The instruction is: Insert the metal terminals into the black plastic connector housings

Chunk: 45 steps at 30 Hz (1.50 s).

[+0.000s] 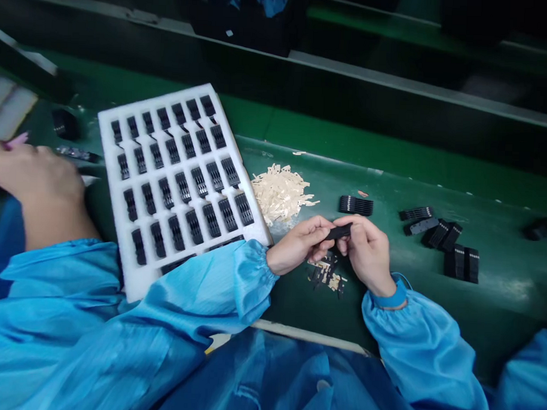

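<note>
Head view: narrow black plastic strip pinched between fingers of left hand and right hand, just above green table. White foam tray filled with rows of black plastic parts as far as visible, lowest row partly under light-blue sleeve. Loose black strips and pale metal pieces nearby, still outside tray. Co-worker's hand at far left. No legible writing.

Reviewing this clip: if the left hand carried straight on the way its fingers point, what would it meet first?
The right hand, whose fingers grip the same black part just ahead of the left hand. Past that, probably the black strip, though depth is hard to judge.
</note>
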Motion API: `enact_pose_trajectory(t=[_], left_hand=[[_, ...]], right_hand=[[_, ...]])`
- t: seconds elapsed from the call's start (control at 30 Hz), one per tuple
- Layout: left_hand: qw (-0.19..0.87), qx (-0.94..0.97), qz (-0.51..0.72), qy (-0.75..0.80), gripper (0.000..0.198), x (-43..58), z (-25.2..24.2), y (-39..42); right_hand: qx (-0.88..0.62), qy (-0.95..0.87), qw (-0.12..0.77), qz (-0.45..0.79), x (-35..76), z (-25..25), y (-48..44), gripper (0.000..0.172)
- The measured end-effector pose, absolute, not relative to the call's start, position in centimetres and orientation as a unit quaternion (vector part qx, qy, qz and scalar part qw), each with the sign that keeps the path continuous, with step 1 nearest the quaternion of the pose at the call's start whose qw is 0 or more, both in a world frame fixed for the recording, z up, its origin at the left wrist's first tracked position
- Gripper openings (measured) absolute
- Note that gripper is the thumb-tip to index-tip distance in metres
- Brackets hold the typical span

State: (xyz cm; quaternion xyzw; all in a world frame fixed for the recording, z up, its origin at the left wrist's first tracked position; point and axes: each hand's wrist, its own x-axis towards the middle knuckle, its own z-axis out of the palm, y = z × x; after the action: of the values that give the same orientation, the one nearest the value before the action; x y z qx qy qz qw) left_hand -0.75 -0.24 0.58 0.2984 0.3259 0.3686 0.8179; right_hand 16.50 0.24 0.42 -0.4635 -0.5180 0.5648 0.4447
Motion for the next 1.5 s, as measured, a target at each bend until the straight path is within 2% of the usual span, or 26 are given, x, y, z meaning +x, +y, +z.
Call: enact_pose_trajectory(t=[0.1, 0.2, 0.3, 0.4, 0.5, 0.6, 0.77, 0.9, 0.97, 1.03, 1.17, 1.23, 1.33, 1.5], left_hand=[[0.818, 0.298, 0.372, 0.321, 0.032, -0.8, 0.4, -0.2], [0.815, 0.305, 0.369, 0.327, 0.032, -0.8, 0.1, -0.1], [0.767, 0.361, 0.381, 0.370, 0.030, -0.6, 0.0, -0.2], [0.663, 0.463, 0.378, 0.450, 0.026, -0.5, 0.1, -0.5], [0.579, 0.543, 0.355, 0.494, 0.023, -0.5, 0.0, -0.8], [0.541, 0.575, 0.342, 0.510, 0.022, -0.6, -0.2, -0.8], [0.558, 0.566, 0.339, 0.503, 0.023, -0.7, -0.3, -0.6], [0.617, 0.512, 0.367, 0.472, 0.036, -0.6, -0.3, -0.6], [0.620, 0.499, 0.375, 0.475, 0.039, -0.7, -0.4, -0.5], [0.620, 0.498, 0.375, 0.477, 0.039, -0.7, -0.4, -0.5], [0.624, 0.501, 0.367, 0.474, 0.039, -0.7, -0.3, -0.5], [0.624, 0.502, 0.365, 0.474, 0.039, -0.7, -0.3, -0.5], [0.624, 0.502, 0.366, 0.474, 0.038, -0.7, -0.2, -0.5], [0.623, 0.487, 0.387, 0.474, 0.035, -0.6, -0.3, -0.4]], right_hand=[[-0.485, -0.649, 0.432, 0.396, 16.7, 0.1, 0.2, 0.023], [-0.482, -0.692, 0.405, 0.354, 16.9, -0.1, 0.4, 0.024], [-0.486, -0.670, 0.381, 0.411, 17.0, 0.0, 0.9, 0.023], [-0.497, -0.616, 0.368, 0.488, 17.2, 0.0, 1.3, 0.024], [-0.508, -0.585, 0.366, 0.515, 17.3, -0.2, 1.6, 0.032], [-0.502, -0.556, 0.374, 0.547, 17.5, -0.2, 1.7, 0.043], [-0.477, -0.543, 0.332, 0.607, 18.1, 0.8, 2.0, 0.024], [-0.477, -0.449, 0.447, 0.610, 18.6, 1.1, 2.6, 0.021], [-0.508, -0.442, 0.463, 0.577, 18.6, 0.9, 2.7, 0.028], [-0.561, -0.510, 0.417, 0.501, 18.7, 0.7, 2.6, 0.031], [-0.584, -0.705, 0.353, 0.193, 19.6, 0.0, 2.8, 0.018], [-0.556, -0.761, 0.316, 0.112, 20.2, -0.4, 3.2, 0.016], [-0.533, -0.791, 0.289, 0.082, 20.9, -0.9, 3.8, 0.015], [-0.502, -0.792, 0.331, 0.107, 20.6, -0.8, 3.9, 0.013]])
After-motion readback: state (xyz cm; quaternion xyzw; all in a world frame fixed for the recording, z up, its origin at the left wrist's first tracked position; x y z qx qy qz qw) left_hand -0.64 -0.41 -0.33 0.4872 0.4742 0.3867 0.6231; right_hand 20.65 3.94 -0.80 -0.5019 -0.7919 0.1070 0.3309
